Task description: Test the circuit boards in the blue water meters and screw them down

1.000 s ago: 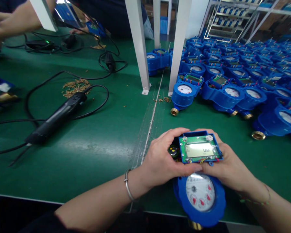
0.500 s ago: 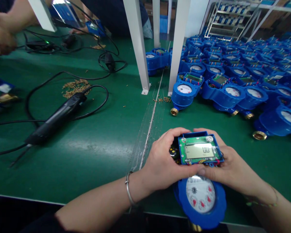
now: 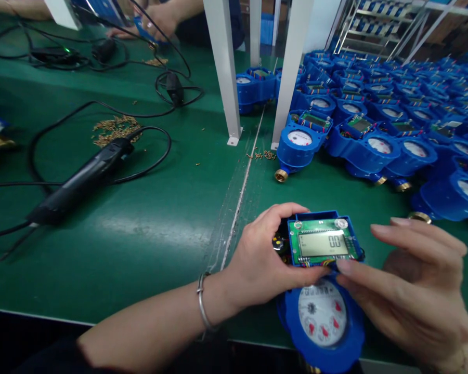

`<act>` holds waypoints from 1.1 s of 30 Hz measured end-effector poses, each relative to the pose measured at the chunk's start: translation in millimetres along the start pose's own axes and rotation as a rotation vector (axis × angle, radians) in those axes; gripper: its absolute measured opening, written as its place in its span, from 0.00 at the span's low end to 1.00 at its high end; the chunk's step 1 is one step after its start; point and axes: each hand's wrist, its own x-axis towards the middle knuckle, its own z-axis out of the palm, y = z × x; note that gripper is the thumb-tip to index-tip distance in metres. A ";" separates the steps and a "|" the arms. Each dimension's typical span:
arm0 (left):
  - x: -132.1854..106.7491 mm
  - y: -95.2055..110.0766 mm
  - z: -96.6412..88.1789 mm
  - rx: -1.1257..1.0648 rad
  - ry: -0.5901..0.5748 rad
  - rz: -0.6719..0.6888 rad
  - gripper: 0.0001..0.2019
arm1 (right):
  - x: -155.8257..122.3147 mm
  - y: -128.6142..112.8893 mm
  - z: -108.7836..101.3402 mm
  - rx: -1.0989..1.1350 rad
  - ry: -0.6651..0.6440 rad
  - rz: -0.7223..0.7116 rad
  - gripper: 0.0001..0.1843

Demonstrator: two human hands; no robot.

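Note:
A blue water meter [image 3: 351, 332] with a white dial and red pointers is tilted at the front edge of the table. Its upper box carries a green circuit board with a lit display [image 3: 323, 243]. My left hand [image 3: 265, 254] wraps around the box from the left, thumb along its lower edge. Thin coloured wires [image 3: 327, 263] come out below the display. At these wires, the thumb and index fingertips of my right hand [image 3: 417, 291] are close together, while its other fingers stretch out apart. What lies between the tips is mostly hidden.
Many blue water meters [image 3: 300, 150] crowd the right side. White metal posts [image 3: 226, 78] rise from the green table. Left lie a black electric screwdriver [image 3: 81, 179], its cable and a pile of brass screws [image 3: 115, 130]. Another person's hand [image 3: 159, 23] works at the back.
My right hand has let go of the box's right side and moved its fingertips to the wires below the display. My left hand still holds the box. The view has shifted slightly.

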 end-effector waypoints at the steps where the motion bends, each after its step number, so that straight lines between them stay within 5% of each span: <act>1: 0.0 0.4 -0.1 0.007 0.001 -0.001 0.31 | 0.5 -0.1 1.2 -0.021 -0.031 -0.009 0.21; 13: 2.2 -0.1 -3.8 0.014 -0.012 0.023 0.37 | 21.1 -4.2 3.2 0.013 -0.070 -0.075 0.07; 27: 1.1 1.6 -3.6 -0.022 -0.012 0.007 0.33 | 19.6 -9.7 3.0 -0.006 -0.096 -0.109 0.12; 33: -0.9 0.9 -1.8 -0.038 0.023 -0.007 0.31 | 11.5 -5.9 9.6 0.204 -0.060 0.081 0.17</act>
